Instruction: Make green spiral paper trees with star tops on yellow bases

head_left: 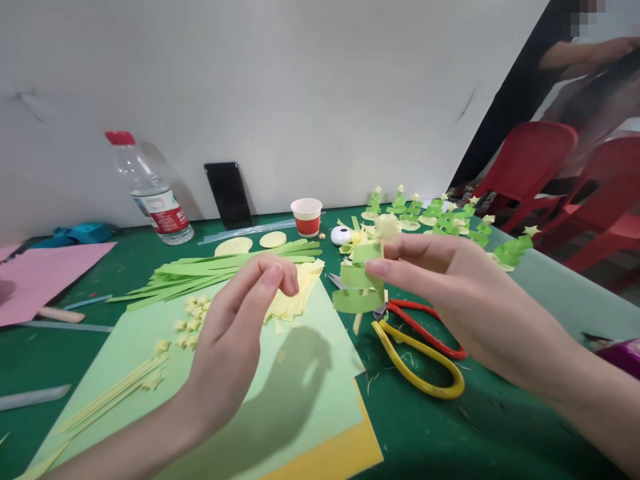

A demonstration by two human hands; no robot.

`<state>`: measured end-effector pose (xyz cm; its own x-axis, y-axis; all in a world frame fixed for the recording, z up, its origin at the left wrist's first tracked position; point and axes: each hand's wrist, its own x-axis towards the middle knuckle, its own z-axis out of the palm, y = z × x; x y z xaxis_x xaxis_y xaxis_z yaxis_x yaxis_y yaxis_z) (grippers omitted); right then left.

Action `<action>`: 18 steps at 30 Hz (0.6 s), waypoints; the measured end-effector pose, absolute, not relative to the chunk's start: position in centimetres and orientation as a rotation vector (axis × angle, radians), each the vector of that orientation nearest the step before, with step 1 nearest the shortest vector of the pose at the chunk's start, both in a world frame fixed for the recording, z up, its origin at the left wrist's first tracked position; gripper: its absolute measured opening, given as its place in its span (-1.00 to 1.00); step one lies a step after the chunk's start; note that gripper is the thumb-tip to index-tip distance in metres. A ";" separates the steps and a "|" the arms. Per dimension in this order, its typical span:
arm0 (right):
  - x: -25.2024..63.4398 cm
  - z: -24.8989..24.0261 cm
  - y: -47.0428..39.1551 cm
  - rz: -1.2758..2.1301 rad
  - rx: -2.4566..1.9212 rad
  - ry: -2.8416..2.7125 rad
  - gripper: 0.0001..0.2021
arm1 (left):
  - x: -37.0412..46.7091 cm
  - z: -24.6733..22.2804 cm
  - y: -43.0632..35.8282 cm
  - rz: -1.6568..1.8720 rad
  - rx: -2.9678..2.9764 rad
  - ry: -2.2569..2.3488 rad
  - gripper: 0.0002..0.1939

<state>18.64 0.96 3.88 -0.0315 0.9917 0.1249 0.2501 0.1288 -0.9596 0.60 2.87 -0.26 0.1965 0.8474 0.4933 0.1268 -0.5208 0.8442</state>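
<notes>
Between the thumb and fingers of my right hand [430,267] is a folded green paper strip [360,283] hanging in zigzag tiers, with a pale yellow piece [387,228] at its top. My left hand [240,327] is raised over the light green sheet [300,407], its fingers curled and thumb against the index finger; whatever it pinches, if anything, is too small to make out. Small yellow paper stars [193,323] and thin yellow strips [115,393] lie on the sheet. Green strips [200,270] and pale yellow strips [300,290] are piled behind my left hand.
Scissors [425,363] with red and yellow handles lie below my right hand. Finished green paper pieces with stars [435,210] stand at the back right. A bottle [160,200], a phone [229,195] and a paper cup [307,218] stand along the wall. A person's arm [580,57] shows beyond.
</notes>
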 end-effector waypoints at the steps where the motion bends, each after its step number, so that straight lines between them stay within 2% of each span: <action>1: 18.7 3.8 1.1 1.056 -1.277 -1.414 -0.87 | 0.5 -0.2 2.9 1.373 1.842 0.922 -0.75; 4: 18.9 3.3 1.3 1.243 -1.231 -1.264 -0.84 | 0.5 0.0 2.8 1.398 2.150 0.945 -0.86; 10: 18.6 2.4 1.4 1.448 -1.214 -1.110 -0.81 | 0.3 0.7 2.8 1.501 3.185 0.661 -0.79; 15: 18.3 2.2 1.1 1.451 -1.238 -1.058 -0.82 | 0.4 1.0 2.5 1.458 3.382 0.691 -0.75; 18: 18.0 2.1 1.0 1.475 -1.233 -1.012 -0.82 | 0.6 1.3 2.4 1.497 3.402 0.679 -0.81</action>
<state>18.04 0.97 2.14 -0.0618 0.9736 -0.2198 -0.1454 -0.2266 -0.9631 0.63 2.43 1.29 0.6584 0.0565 0.7505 0.5274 -0.7460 -0.4066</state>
